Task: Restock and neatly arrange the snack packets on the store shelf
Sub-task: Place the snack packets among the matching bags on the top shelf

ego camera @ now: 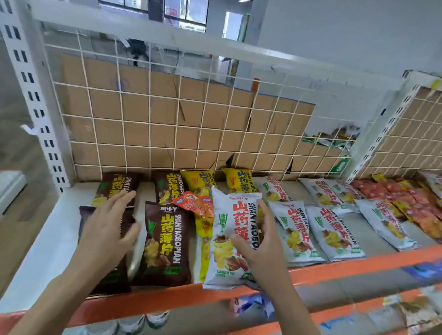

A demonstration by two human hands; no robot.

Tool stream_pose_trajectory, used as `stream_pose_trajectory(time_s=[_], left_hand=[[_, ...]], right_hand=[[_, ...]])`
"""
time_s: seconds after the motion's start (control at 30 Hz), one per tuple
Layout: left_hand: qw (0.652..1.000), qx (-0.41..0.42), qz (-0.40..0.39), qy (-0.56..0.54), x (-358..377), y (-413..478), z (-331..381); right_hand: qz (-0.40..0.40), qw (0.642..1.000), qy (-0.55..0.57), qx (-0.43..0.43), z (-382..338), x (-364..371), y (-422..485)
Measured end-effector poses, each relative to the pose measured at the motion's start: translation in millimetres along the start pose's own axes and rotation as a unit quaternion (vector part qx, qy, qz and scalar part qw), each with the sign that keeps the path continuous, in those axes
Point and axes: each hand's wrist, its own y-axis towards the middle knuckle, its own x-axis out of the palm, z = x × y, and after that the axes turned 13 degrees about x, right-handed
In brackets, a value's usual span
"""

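My right hand [257, 245] grips a white snack packet [229, 226] by its right edge, thumb on its front, over the front of the shelf [51, 230]. My left hand [108, 228] hovers with straight fingers over the brown packets at the left, one [167, 245] lying just right of it. Yellow packets [200, 181] lie behind, partly under the white one. A small orange sachet [196, 203] rests on top of them. More white packets [333, 234] lie in rows to the right.
A white wire grid [166, 110] backs the shelf, with cardboard behind it. An orange rail [379, 260] edges the front. Orange sachets [423, 207] fill the far right. Lower shelves with more goods sit below. A white upright post [28, 86] stands at the left.
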Motion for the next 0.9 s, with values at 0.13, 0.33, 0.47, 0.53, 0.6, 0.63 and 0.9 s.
stream_pose_trajectory(time_s=[0.13,0.33,0.47,0.53,0.6,0.63,0.9], left_hand=[[1.000,0.025,-0.009,-0.009,14.4,8.0,39.8],[0.999,0.048,0.014,-0.005,46.6,15.7,101.9],[0.999,0.040,0.013,-0.002,75.1,20.4,140.8],[0.999,0.037,0.007,0.005,89.9,21.6,159.3],[0.999,0.045,0.009,0.004,104.1,22.0,175.5],[0.999,0.050,0.008,0.003,110.2,22.7,182.8],[0.998,0.054,-0.014,-0.005,144.9,52.5,215.5]], right_hand=[[0.006,1.000,-0.015,-0.005,8.4,-41.9,0.3],[0.018,0.999,-0.027,0.008,32.2,-116.3,9.0],[0.027,0.999,-0.043,0.009,47.0,-165.2,15.8],[0.026,0.999,-0.042,0.008,53.7,-186.2,19.5],[0.027,0.998,-0.054,0.002,61.2,-204.2,24.6],[0.028,0.998,-0.062,-0.002,64.9,-212.1,27.8],[0.041,0.996,-0.068,0.028,77.7,-251.3,61.9]])
